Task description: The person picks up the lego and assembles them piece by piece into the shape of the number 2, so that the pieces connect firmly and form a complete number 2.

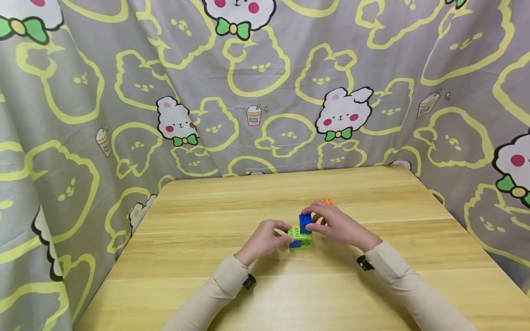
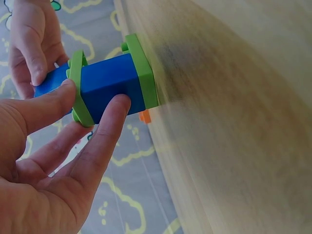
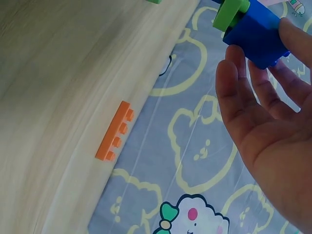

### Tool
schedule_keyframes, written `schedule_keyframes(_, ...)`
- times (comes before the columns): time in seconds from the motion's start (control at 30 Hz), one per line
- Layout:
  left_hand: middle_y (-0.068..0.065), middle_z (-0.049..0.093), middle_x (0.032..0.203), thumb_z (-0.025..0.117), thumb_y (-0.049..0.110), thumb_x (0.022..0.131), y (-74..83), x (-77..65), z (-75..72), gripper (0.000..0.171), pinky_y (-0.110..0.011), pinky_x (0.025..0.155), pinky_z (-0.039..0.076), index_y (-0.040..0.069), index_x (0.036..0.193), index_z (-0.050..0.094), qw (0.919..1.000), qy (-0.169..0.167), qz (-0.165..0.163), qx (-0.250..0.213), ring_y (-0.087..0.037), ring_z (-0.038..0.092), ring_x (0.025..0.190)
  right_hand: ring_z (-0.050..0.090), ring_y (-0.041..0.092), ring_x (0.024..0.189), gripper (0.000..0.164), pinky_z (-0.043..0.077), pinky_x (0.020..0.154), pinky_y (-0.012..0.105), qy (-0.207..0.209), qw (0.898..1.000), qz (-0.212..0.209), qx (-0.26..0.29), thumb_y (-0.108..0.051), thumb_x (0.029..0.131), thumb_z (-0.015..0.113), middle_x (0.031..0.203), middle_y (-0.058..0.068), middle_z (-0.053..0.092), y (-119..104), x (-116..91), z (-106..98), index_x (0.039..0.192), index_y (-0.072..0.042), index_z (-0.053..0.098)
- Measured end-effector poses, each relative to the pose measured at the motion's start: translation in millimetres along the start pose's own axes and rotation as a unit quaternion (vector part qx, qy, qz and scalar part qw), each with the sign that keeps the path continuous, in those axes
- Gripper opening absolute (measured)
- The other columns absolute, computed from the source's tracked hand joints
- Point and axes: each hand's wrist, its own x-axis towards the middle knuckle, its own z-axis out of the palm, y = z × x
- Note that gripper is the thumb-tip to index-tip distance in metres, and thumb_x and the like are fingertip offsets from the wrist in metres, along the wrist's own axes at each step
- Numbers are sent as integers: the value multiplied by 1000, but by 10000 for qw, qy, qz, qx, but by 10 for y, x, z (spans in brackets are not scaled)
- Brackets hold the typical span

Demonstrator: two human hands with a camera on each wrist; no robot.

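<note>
Near the middle of the table stands a block stack: a lower green plate (image 2: 143, 70), a blue block (image 2: 109, 80), an upper green plate (image 1: 294, 233) and another blue block (image 1: 305, 224) on top. My right hand (image 1: 337, 224) pinches the top blue block (image 3: 257, 35) between thumb and fingers. On the stack's left side, my left hand (image 1: 268, 238) holds the lower part. One of its fingertips lies on the lower blue block, and others touch the edge of the upper green plate. The right hand (image 2: 35, 46) also shows beyond the stack in the left wrist view.
Behind the right hand an orange studded plate (image 1: 328, 201) lies on the wooden table (image 1: 198, 202), near its far edge in the right wrist view. A patterned curtain (image 1: 265, 92) hangs around the back and sides. Dark straps (image 1: 364, 263) show at both wrists.
</note>
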Motion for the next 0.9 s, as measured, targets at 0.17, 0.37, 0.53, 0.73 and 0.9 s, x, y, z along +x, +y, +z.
schedule_keyframes(0.17, -13, 71, 124, 75, 17, 94, -3, -3, -1, 30, -36, 78, 61, 3, 121, 73, 10000, 1, 29, 36, -26, 74, 93, 66, 16, 101, 37, 57, 81, 27, -75, 10000, -11, 28, -26, 99, 70, 121, 3, 63, -16, -2, -1, 132, -11, 62)
schedule_keyframes(0.37, -14, 71, 123, 75, 17, 94, -13, -7, 2, 30, -36, 77, 61, 3, 120, 73, 10000, 7, 68, -10, -26, 74, 93, 67, 17, 101, 40, 59, 82, 35, -133, 9999, -6, 97, -25, 95, 75, 121, 3, 65, -16, -4, 4, 130, -11, 63)
schedule_keyframes(0.53, -14, 71, 123, 76, 17, 94, -18, -6, 4, 30, -37, 77, 62, 2, 120, 73, 10000, 9, 51, -64, -27, 74, 93, 66, 18, 101, 42, 59, 83, 35, -116, 9999, 22, 92, -25, 93, 77, 121, 3, 66, -12, -3, 24, 130, -11, 63)
schedule_keyframes(0.73, -13, 70, 124, 76, 17, 94, -23, -3, 3, 31, -37, 77, 61, 3, 120, 73, 10000, -6, 15, -66, -26, 74, 94, 66, 16, 99, 44, 59, 82, 30, -108, 9998, 75, 113, -23, 93, 78, 119, 3, 66, 19, 0, 64, 131, -9, 62)
schedule_keyframes(0.9, -13, 71, 123, 76, 17, 93, -12, -3, 3, 30, -35, 75, 61, 2, 119, 73, 10000, 21, 14, -56, -24, 74, 90, 68, 17, 99, 47, 58, 81, 28, -210, 9992, 174, 307, -25, 93, 77, 116, 2, 69, 58, 1, 110, 133, -8, 61)
